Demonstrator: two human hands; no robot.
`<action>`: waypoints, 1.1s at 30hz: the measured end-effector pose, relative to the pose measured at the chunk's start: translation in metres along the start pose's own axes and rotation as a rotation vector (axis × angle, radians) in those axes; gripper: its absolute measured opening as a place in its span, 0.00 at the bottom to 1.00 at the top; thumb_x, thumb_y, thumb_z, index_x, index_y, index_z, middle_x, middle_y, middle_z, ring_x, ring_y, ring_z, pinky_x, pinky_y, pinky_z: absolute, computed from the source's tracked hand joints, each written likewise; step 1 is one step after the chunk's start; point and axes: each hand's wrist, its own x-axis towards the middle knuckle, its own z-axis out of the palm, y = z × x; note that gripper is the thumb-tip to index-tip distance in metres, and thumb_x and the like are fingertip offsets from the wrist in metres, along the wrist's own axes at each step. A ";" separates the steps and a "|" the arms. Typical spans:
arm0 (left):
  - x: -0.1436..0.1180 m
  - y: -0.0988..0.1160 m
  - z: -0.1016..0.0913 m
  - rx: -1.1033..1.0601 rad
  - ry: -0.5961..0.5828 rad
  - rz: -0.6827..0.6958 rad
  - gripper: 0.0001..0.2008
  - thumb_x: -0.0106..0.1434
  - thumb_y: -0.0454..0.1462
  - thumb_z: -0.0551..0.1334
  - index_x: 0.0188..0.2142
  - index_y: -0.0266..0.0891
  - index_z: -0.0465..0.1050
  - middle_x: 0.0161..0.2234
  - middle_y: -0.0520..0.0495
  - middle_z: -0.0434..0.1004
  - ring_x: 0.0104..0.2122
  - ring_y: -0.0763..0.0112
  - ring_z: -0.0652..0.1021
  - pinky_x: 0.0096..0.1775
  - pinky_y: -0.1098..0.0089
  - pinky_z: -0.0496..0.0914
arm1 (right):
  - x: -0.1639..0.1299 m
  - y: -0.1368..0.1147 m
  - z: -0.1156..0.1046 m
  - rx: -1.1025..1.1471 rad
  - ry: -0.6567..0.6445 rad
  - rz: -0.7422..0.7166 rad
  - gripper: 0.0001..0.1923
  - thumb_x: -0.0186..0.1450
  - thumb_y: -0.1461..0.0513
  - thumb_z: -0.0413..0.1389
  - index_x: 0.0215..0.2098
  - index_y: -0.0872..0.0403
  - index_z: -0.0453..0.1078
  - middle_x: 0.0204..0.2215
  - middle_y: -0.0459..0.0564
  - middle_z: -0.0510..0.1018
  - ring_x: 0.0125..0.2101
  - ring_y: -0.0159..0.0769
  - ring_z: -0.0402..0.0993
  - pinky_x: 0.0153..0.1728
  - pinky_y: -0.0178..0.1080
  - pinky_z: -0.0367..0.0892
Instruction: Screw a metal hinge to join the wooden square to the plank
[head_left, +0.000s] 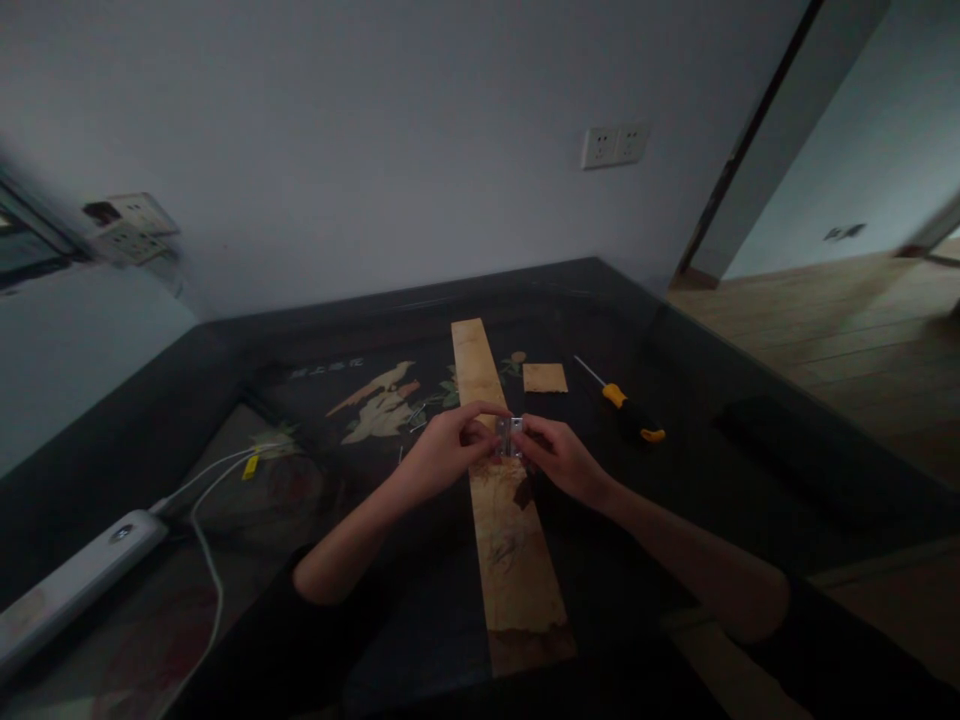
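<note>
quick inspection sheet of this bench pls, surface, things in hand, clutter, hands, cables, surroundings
surface: dark table with a bird picture inlaid in its top
things in hand: small metal piece pinched by both hands over a long wooden strip
clutter: small wooden square; yellow-handled screwdriver, both lying apart from the hands
hands: left hand and right hand meet on the metal piece; exact grip too dim to tell
cables: white power strip at the left edge, white cable running from it
surroundings: pale wall with a socket plate; wooden floor at right
</note>
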 end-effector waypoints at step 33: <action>0.029 -0.027 0.021 -0.024 0.192 -0.161 0.16 0.61 0.37 0.60 0.50 0.40 0.68 0.30 0.50 0.80 0.32 0.68 0.81 0.36 0.70 0.74 | 0.051 0.022 -0.038 0.268 -0.222 0.292 0.13 0.63 0.53 0.58 0.33 0.55 0.67 0.25 0.43 0.72 0.21 0.26 0.67 0.23 0.31 0.63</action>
